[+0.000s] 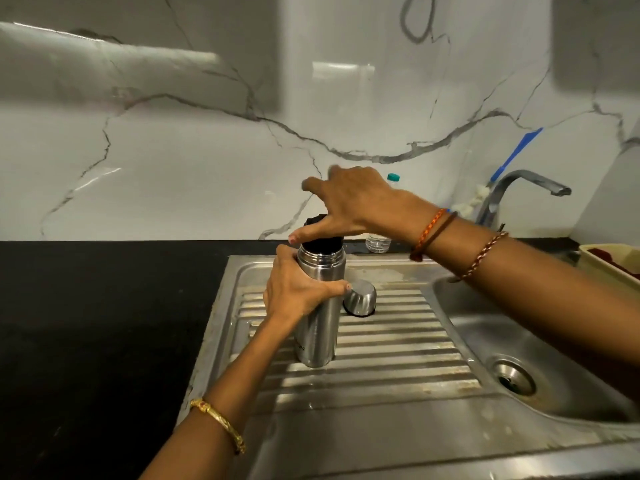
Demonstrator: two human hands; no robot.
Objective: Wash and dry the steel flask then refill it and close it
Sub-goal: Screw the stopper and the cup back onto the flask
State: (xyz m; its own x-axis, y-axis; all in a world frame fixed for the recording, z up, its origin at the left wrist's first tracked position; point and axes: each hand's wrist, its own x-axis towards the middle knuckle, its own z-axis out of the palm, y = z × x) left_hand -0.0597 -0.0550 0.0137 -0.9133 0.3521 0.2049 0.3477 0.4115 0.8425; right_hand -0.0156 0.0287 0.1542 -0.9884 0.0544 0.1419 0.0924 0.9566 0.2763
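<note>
The steel flask [320, 327] stands upright on the ribbed drainboard [391, 348] of the steel sink. My left hand [299, 285] grips the flask's upper body. A black stopper [320, 242] sits in the flask's mouth. My right hand [349, 206] is over it, thumb and palm on the stopper, the other fingers spread out. The flask's steel cup lid [360, 301] lies upside down on the drainboard just right of the flask.
The sink basin [540, 341] with its drain [514, 377] lies to the right, the tap [526, 192] behind it. A plastic water bottle [381, 237] with a teal cap stands at the wall. A tray [606, 259] sits at the far right. Black countertop [104, 323] lies left.
</note>
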